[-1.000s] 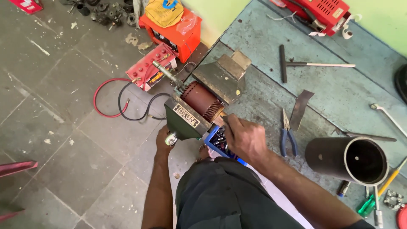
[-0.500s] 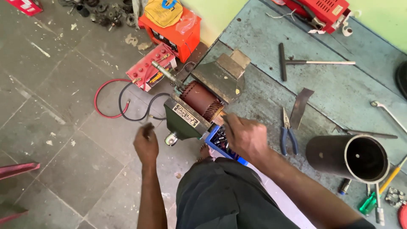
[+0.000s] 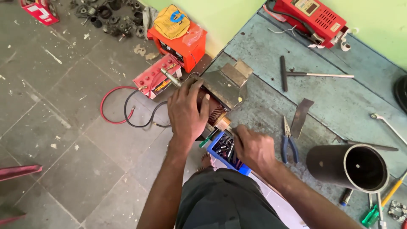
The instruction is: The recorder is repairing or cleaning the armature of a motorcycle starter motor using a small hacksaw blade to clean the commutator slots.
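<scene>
A motor armature (image 3: 217, 113) with copper windings is clamped in a grey vise (image 3: 227, 82) at the edge of the blue-grey bench (image 3: 339, 101). Its steel shaft (image 3: 169, 77) sticks out to the left over the floor. My left hand (image 3: 186, 111) lies palm down over the armature with the fingers wrapped on it. My right hand (image 3: 253, 148) rests on a blue tray (image 3: 224, 149) of small dark parts, its fingertips pinched together by the armature's near end. A green-handled tool (image 3: 206, 139) pokes out beside the tray; what the fingers grip is hidden.
On the bench lie blue-handled pliers (image 3: 288, 142), a metal strip (image 3: 302, 113), a T-handle wrench (image 3: 311, 74), a black pipe section (image 3: 352, 166) and a red charger (image 3: 313, 17). On the floor stand two red batteries (image 3: 178, 42) with red and black cables (image 3: 127, 111).
My left hand has come up from below the bench edge and settled on top of the armature. My right hand has stayed at the blue tray.
</scene>
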